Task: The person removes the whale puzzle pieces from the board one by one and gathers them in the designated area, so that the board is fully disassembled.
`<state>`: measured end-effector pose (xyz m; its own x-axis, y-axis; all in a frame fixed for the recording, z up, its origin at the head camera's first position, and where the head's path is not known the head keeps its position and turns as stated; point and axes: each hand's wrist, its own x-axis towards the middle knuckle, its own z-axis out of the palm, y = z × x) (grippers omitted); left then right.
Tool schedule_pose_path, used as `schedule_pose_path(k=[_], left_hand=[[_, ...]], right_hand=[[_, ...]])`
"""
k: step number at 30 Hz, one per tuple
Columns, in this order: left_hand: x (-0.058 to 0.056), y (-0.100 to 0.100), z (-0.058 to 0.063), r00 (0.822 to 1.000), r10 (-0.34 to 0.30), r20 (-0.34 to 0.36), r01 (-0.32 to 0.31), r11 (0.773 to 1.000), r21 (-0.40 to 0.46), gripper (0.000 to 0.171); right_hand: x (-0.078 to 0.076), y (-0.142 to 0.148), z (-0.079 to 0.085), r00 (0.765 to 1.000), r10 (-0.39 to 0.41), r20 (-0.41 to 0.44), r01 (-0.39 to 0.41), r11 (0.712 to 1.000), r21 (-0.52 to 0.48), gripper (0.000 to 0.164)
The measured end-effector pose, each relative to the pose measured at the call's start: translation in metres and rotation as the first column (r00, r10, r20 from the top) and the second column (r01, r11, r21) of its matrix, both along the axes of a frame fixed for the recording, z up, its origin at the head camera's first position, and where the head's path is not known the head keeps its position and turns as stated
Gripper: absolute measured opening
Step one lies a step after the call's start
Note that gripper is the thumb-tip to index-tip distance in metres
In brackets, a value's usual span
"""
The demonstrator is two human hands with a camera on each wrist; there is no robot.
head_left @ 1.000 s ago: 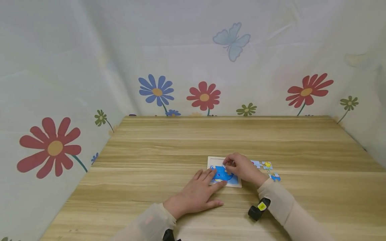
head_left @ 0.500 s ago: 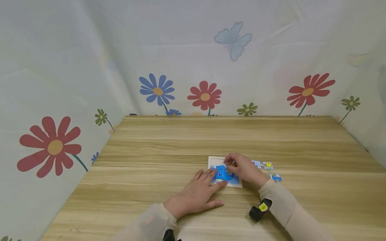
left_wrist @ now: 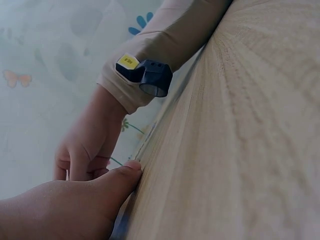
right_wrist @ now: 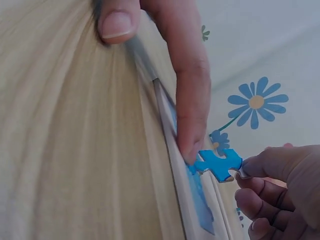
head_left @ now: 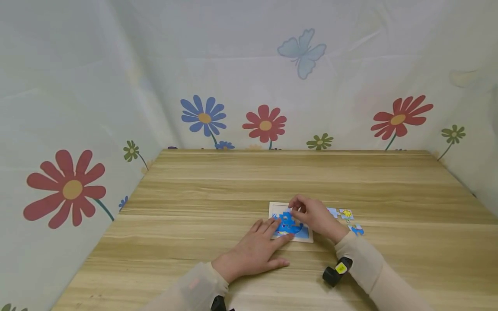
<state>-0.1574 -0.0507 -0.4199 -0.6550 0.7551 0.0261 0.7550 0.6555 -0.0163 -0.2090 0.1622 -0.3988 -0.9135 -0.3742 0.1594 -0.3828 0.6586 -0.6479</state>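
A jigsaw board (head_left: 278,207) with a pale frame lies on the table, partly filled with a blue animal picture (head_left: 288,227). My left hand (head_left: 254,249) rests over its left side and lower edge with fingers spread, hiding part of the picture. Above the upper right of the board, my right hand (head_left: 317,217) pinches a blue puzzle piece (right_wrist: 220,164) between thumb and index finger. In the right wrist view the piece is tilted close over the board, right by a left fingertip (right_wrist: 190,145). The left wrist view shows the left thumb (left_wrist: 122,175) near the table surface.
Right of the board lie several loose puzzle pieces: one with a yellow sun (head_left: 346,213), a blue one (head_left: 356,229) and a pale one (head_left: 333,211) partly behind the right hand. A flowered curtain (head_left: 233,77) closes off the wooden table (head_left: 218,181) at the back and sides.
The right fingers have shifted slightly up with the pinched piece, and more of the blue picture shows beneath them. The left hand has stayed in place on the board.
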Motion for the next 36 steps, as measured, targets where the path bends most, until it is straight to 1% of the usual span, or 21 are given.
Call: schedule_pose_path(k=[3, 6, 12, 15, 18, 22, 26, 31, 36], left_hand=[[0.0, 0.0, 0.001, 1.0, -0.001, -0.009, 0.001, 1.0, -0.003, 0.063], [0.001, -0.001, 0.001, 1.0, -0.001, -0.011, 0.001, 1.0, 0.002, 0.062], [0.001, 0.0, -0.001, 1.0, 0.001, -0.01, -0.001, 1.0, 0.021, 0.063], [0.001, -0.001, -0.002, 1.0, -0.001, -0.007, 0.001, 1.0, 0.025, 0.063], [0.001, -0.001, -0.002, 1.0, -0.007, -0.006, 0.007, 1.0, 0.028, 0.063], [0.0, 0.0, -0.002, 1.0, -0.008, 0.0, 0.008, 1.0, 0.027, 0.063], [-0.001, 0.0, -0.001, 1.0, 0.0, 0.007, 0.0, 1.0, 0.02, 0.064], [0.0, 0.0, -0.001, 1.0, 0.002, 0.016, -0.002, 1.0, 0.016, 0.063], [0.0, 0.0, -0.001, 1.0, -0.007, 0.001, 0.007, 1.0, 0.021, 0.062]], right_hand=[[0.001, 0.0, 0.004, 1.0, 0.008, -0.018, -0.008, 1.0, -0.005, 0.008], [0.002, 0.002, 0.01, 1.0, 0.009, -0.017, -0.009, 1.0, -0.008, 0.007], [0.004, 0.007, 0.024, 1.0, 0.013, -0.008, -0.013, 1.0, -0.006, 0.008], [0.004, 0.012, 0.032, 1.0, 0.017, 0.005, -0.017, 1.0, -0.016, 0.01], [0.005, 0.019, 0.039, 1.0, 0.019, 0.02, -0.018, 0.999, -0.046, 0.01], [0.006, 0.029, 0.045, 1.0, 0.023, 0.009, -0.022, 0.998, -0.066, 0.009], [0.007, 0.039, 0.051, 1.0, 0.029, 0.003, -0.028, 0.999, -0.042, 0.009], [0.008, 0.053, 0.054, 0.999, 0.027, 0.044, -0.027, 1.0, -0.009, 0.006], [0.011, 0.064, 0.055, 0.997, 0.022, 0.068, -0.023, 1.0, 0.014, 0.006]])
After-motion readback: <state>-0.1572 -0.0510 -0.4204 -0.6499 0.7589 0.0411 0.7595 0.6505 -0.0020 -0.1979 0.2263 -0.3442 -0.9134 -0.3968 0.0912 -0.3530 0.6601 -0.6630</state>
